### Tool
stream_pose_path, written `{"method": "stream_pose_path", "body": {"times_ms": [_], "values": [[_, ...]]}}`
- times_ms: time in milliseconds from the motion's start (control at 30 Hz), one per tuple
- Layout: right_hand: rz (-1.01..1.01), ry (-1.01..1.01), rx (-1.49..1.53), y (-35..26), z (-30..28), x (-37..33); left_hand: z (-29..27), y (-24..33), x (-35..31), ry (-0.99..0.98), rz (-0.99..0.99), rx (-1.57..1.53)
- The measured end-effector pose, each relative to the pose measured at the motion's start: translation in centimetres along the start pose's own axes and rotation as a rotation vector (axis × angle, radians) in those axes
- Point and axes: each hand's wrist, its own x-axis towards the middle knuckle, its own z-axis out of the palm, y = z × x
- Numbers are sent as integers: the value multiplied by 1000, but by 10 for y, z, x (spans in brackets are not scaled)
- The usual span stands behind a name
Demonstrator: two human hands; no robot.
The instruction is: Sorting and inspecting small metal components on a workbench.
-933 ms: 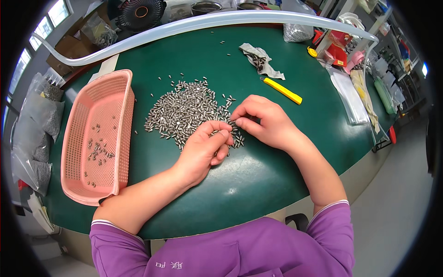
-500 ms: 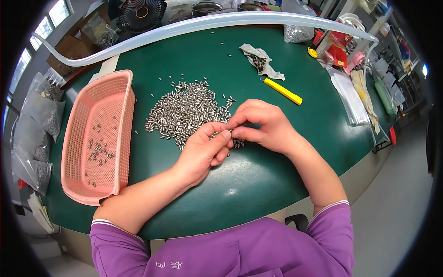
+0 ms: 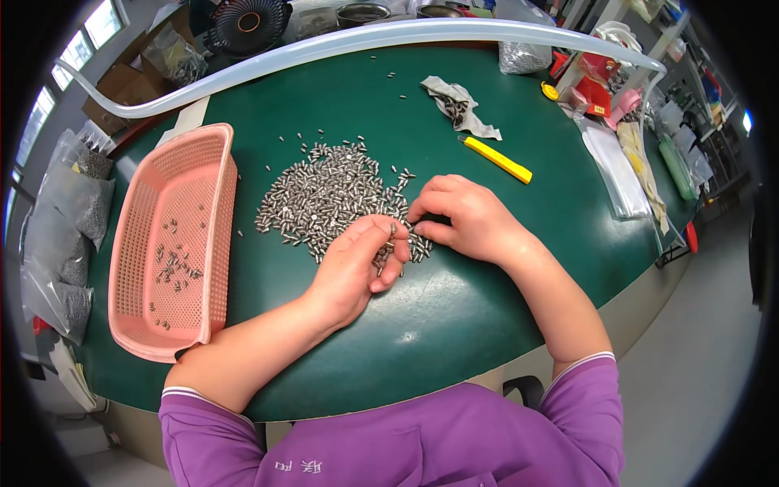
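Observation:
A heap of small silvery metal pins (image 3: 324, 191), short and rounded, lies on the green tabletop in front of me. My left hand (image 3: 357, 260) is at the heap's near right edge, its thumb and forefinger closed on one small metal pin (image 3: 393, 230). More pins show by its curled lower fingers; whether they lie in the palm or on the table I cannot tell. Close to its right, my right hand (image 3: 466, 217) reaches the heap's right edge with thumb and forefinger bent together. What is between those fingertips, if anything, is too small to make out.
A pink perforated basket (image 3: 219, 243) with several pins inside stands at the left, beside my left forearm. Beyond my right hand lie a yellow utility knife (image 3: 497, 161) and a crumpled cloth (image 3: 479, 126) holding dark pieces. A pale translucent tube (image 3: 365, 38) arches along the far side.
My hands have parted slightly; the right fingertips have moved off the left ones toward the heap's right edge. The pin in my left fingers now shows upright.

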Motion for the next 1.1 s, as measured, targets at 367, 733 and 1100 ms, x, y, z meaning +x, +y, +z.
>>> {"method": "stream_pose_path", "body": {"times_ms": [367, 733, 1100], "values": [[71, -25, 34, -6, 1, -1, -2, -2, -1, 13, 53, -13], [-96, -94, -28, -4, -5, 1, 0, -1, -1, 24, 45, -1], [-73, 72, 157, -15, -8, 6, 0, -2, 0, 20, 15, 17]]}}
